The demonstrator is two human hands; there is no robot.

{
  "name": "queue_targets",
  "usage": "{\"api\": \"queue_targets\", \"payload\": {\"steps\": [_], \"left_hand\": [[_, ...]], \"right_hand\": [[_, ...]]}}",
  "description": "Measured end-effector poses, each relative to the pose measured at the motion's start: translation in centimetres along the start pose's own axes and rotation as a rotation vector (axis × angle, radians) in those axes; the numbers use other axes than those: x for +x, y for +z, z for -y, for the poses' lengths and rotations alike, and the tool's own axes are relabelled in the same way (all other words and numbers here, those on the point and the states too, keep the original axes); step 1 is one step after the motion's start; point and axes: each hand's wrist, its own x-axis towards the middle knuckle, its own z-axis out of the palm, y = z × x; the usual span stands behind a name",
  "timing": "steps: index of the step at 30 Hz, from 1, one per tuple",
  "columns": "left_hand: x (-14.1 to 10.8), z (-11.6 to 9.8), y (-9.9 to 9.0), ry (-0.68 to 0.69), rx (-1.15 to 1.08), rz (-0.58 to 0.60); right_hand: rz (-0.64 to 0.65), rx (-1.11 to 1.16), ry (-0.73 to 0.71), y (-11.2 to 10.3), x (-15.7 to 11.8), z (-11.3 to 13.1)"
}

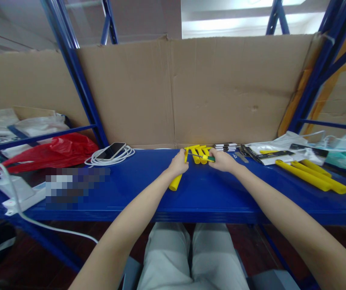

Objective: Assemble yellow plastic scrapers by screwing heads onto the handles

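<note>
My left hand (179,162) is closed around a yellow-handled, T-shaped tool (175,183) that looks like a scraper, its handle end pointing toward me. In my right hand (222,160) is a screwdriver (210,159) with a yellow and green handle. Its thin metal shaft reaches left to the head of the tool; whether the tip sits in a screw is too small to tell. Just behind and between my hands lie several more yellow T-shaped tools (201,155) side by side.
Small white bits (235,155) and a flat metal piece (243,157) lie right of my hand, near stacked black-and-white packs (225,147). Loose yellow handles (311,176) lie farther right. At left are a phone (112,150), a coiled white cable (127,152) and a red bag (61,151). Cardboard (221,92) stands behind.
</note>
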Motion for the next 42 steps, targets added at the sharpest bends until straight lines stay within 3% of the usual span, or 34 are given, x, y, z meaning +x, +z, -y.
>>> {"api": "queue_targets", "payload": {"steps": [8, 18, 24, 30, 36, 42], "left_hand": [[-0.2, -0.3, -0.5, -0.028, 0.007, 0.002], [-0.2, -0.1, -0.4, 0.025, -0.005, -0.082], [-0.4, -0.3, -0.4, 0.105, -0.045, -0.103], [-0.7, -0.6, -0.3, 0.239, -0.088, -0.072], [-1.1, -0.9, -0.3, 0.367, 0.004, -0.037], [-1.8, -1.9, -0.8, 0.38, 0.144, 0.016]], "right_hand": [[-0.003, 0.077, -0.002, 0.1, 0.1, -0.8], [0.217, 0.344, -0.173, 0.7, -0.1, 0.2], [0.248, 0.399, -0.213, 0.6, -0.3, 1.0], [0.164, 0.452, -0.234, 1.2, 0.1, 1.2], [-0.103, 0.504, -0.189, 1.7, 0.7, 1.3], [-0.215, 0.536, -0.161, 1.4, 0.6, 1.7]]}}
